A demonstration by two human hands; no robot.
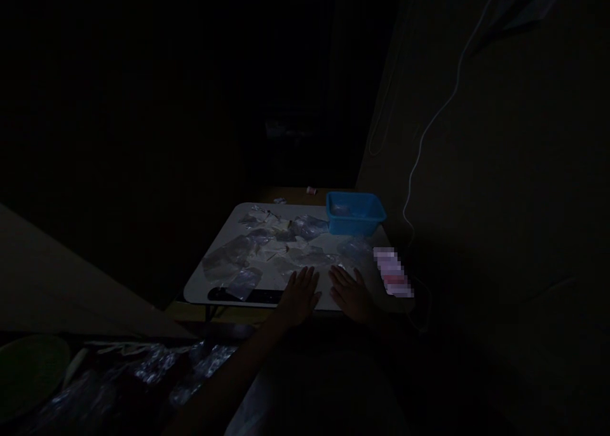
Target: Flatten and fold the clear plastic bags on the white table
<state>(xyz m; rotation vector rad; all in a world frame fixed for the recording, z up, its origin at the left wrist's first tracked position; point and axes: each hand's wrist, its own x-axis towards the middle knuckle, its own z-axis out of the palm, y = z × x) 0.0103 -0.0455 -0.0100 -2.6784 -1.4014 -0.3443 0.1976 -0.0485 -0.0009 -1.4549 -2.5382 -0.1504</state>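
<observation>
Both hands lie palm down at the near edge of a small white table (216,239), with fingers stretched out. My left hand (300,294) rests beside the right end of a dark strip (267,296) along that edge. My right hand (350,291) is a short way to its right, holding nothing. Just beyond the fingertips, clear plastic bags (309,256) are spread over the tabletop. Another small clear bag (244,282) overlaps the dark strip. Dim light hides the finer detail of the bags.
A blue plastic basin (355,223) stands at the table's far right corner. At the right edge is a lit phone (393,272), its screen blurred. A white cable (422,140) hangs along the right wall. Crinkled plastic (157,363) lies at lower left, near a green round object (33,372).
</observation>
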